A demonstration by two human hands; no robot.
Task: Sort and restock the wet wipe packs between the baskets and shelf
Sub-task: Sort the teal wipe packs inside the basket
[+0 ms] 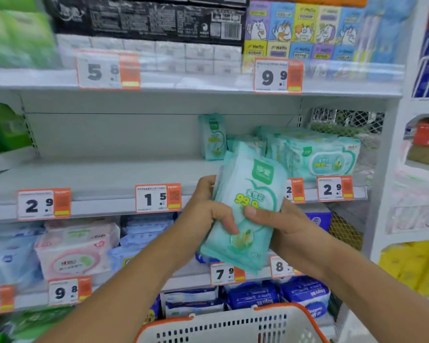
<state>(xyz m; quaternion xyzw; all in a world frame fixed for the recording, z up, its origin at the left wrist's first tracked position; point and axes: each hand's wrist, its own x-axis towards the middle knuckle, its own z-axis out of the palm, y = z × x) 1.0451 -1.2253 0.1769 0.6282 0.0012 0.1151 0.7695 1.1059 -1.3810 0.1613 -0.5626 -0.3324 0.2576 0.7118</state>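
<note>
Wipe packs (245,209), mint green, small stack, centre of the frame: we hold them in both hands, tilted with the top leaning right, in front of the middle shelf (97,179).

Left hand (206,209): fingers curled round the stack's left edge, thumb lying across the front of the top pack.

Right hand (280,221): thumb pressed across the front near the middle, the other fingers hidden behind the stack.

Middle shelf, right of centre: one matching small pack (212,137) standing upright against the back panel; beside it, further right, larger mint green packs (317,157) lying stacked. The left stretch of this shelf shows bare grey board.

Price tags (158,198) along the shelf edges, white with orange ends, reading 2.9, 1.5 and 2.9 on the middle rail.

Basket (233,325), white with orange rim, bottom centre of the frame, below our forearms; we cannot tell what it contains.

Shelf below: pink-and-white packs (77,251) at lower left, dark blue packs (302,295) at lower right.

Top shelf: black cartons (146,18) at upper centre, bright cartoon-printed tissue packs (302,23) at upper right.
</note>
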